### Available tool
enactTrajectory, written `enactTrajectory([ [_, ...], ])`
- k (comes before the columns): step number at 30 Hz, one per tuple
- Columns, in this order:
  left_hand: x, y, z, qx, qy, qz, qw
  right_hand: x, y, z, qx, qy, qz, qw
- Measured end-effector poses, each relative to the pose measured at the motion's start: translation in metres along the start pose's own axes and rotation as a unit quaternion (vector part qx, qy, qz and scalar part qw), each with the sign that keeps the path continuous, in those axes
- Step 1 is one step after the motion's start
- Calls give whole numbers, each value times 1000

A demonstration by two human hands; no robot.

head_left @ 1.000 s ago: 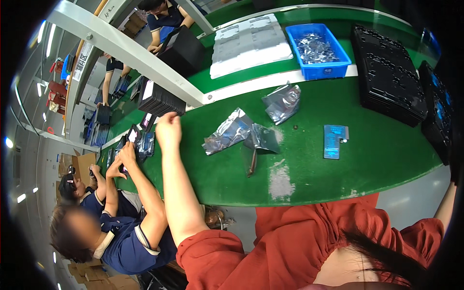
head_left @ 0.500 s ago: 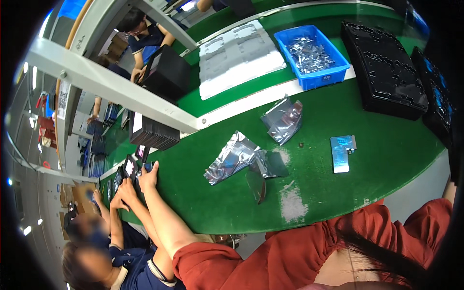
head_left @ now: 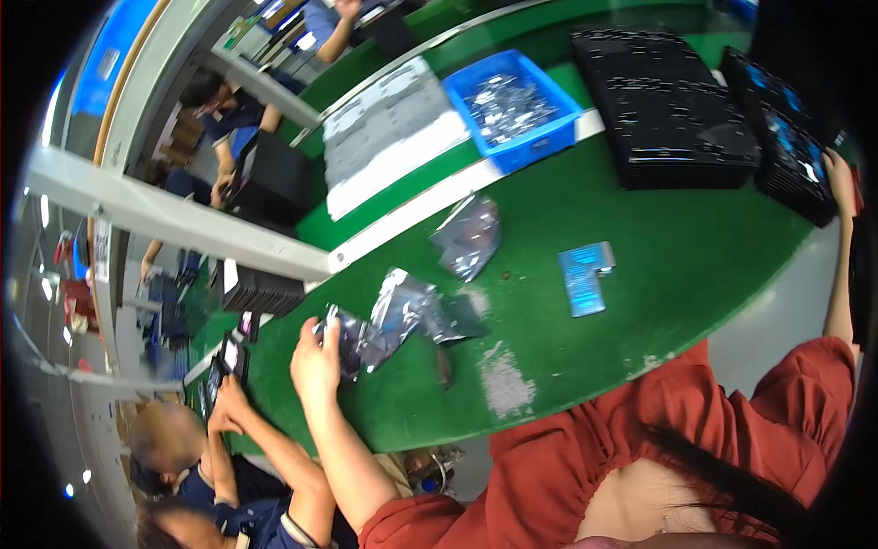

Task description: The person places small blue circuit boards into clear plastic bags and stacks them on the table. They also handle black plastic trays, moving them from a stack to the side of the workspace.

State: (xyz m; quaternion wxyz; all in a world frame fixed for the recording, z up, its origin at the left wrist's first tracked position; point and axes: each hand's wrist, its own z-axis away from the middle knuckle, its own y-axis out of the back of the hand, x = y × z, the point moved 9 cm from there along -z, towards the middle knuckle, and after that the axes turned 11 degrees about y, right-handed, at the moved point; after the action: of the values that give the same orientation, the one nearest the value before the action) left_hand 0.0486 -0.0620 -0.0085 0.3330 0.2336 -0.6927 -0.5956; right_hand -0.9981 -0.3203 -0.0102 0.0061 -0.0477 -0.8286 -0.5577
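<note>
My left hand (head_left: 315, 366) is over the left part of the green table, its thumb and fingers closed on a crinkled, dark shiny film piece (head_left: 349, 346). That piece lies against a crumpled silvery film (head_left: 401, 306), with another film piece (head_left: 469, 236) farther back. At the far right rim, my right hand (head_left: 840, 186) is at the edge of black trays holding blue pieces (head_left: 782, 137); its fingers are small and blurred. Beside that hand is a small red thing I cannot make out. A flat, notched blue-and-silver part (head_left: 585, 277) lies in the middle right of the table.
A blue bin (head_left: 540, 142) of small silvery pieces stands at the back, beside a pale moulded tray (head_left: 384, 137). Stacked black trays (head_left: 672, 119) stand back right. A white metal frame (head_left: 201, 238) crosses the left. Co-workers sit at the left, one handling dark devices (head_left: 229, 357).
My left hand has moved right, from the row of dark devices to the shiny film. My right hand has come into view at the right rim. The whole view has shifted.
</note>
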Motion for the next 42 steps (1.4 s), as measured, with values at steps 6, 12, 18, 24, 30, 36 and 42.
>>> enactTrajectory([
  [6,-12,-6,-19,43,-33,5,999,-119,43,13,-20,-9,-59,998],
  [12,-48,-17,-47,57,-76,116,989,-119,62,21,52,-32,-50,997],
  [18,-43,68,-25,110,-72,358,924,-137,93,32,210,-38,-12,977],
  [24,67,129,79,82,-192,472,857,-351,183,65,340,283,-246,863],
  [30,230,63,150,-65,-313,323,891,-551,195,130,81,495,-483,718],
  [36,245,40,175,-105,-358,240,896,-644,199,159,-2,561,-451,694],
  [42,247,16,168,-176,-385,297,856,-658,168,151,-152,541,-524,640],
])
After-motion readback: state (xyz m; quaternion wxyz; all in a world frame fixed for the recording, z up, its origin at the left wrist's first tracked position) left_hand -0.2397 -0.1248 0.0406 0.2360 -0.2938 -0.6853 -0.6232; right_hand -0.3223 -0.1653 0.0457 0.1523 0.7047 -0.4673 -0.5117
